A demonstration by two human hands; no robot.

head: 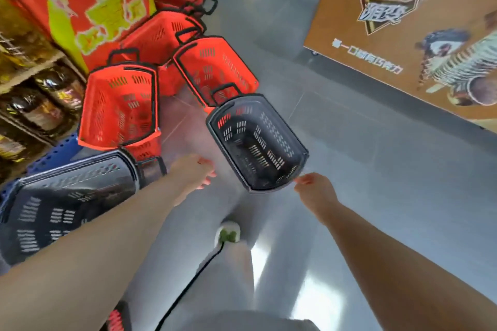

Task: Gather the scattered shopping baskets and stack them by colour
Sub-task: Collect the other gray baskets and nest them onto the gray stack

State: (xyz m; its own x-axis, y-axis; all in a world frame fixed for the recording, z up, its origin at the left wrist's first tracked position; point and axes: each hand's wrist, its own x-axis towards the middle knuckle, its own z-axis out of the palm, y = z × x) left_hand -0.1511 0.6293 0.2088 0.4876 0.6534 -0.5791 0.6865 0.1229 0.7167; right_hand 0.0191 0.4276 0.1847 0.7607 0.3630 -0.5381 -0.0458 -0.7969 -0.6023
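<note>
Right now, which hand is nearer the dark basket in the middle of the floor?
Right. The right hand has its fingertips at the dark basket's near rim, apparently touching. The left hand is off its left side, with bare floor between.

Both hands empty: left hand (197,172), right hand (313,191) flank black basket (258,142); red baskets (118,107) behind.

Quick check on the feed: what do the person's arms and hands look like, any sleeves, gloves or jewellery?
Both forearms are bare up to the frame edge, with no sleeves showing. The left hand and right hand wear no gloves, and no watch or rings are visible. The picture is motion-blurred, so small details cannot be confirmed.
</note>
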